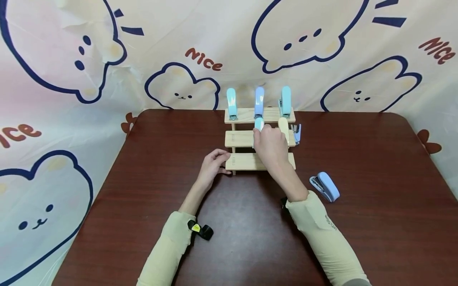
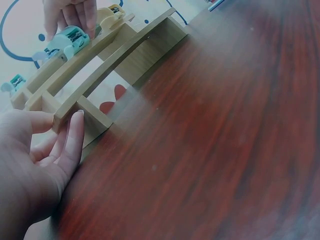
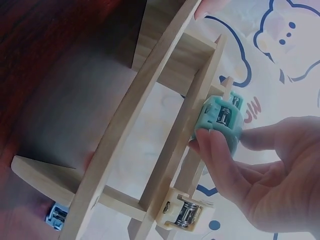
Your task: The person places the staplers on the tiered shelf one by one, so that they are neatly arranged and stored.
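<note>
Teal stapler in my grip, pale blond rack, red-brown tabletop.
Top tier, left to right: aqua stapler, periwinkle stapler, turquoise stapler. Beside mine: cream stapler. On the table, right: light-blue stapler. Tabletop has dark streaky grain. Backdrop cloth: off-white, navy-outlined bears with yellowish patches, rust-red "Nice" lettering, rust-red motifs lower down. My sleeves: pale yellow-green. Wrist strap: black, yellow label.
</note>
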{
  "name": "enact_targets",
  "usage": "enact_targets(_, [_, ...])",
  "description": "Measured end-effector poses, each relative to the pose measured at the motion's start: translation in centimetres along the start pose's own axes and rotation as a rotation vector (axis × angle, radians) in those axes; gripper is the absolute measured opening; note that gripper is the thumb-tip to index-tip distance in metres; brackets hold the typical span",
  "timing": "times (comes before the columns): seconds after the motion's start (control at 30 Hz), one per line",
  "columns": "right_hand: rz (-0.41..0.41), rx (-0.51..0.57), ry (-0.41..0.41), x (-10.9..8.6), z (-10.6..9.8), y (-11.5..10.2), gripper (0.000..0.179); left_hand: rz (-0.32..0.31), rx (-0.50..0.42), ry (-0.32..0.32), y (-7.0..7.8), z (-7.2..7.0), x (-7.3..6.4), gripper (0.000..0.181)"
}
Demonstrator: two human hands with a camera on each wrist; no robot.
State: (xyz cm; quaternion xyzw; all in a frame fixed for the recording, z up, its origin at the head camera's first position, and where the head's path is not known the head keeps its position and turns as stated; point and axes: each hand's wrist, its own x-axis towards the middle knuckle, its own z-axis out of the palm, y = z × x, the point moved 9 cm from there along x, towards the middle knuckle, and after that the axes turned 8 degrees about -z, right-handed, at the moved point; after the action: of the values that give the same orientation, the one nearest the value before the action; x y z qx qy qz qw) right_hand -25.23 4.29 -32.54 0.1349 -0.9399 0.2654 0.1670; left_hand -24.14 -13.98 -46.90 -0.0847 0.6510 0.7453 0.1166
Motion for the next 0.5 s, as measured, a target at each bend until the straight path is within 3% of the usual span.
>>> enact_targets(0.5, [-0.018, 0.002, -0.019, 0.09, 0.08, 0.19, 0.039, -0.001, 0.015, 0.0, 0.05, -0.05, 0.01, 0.018])
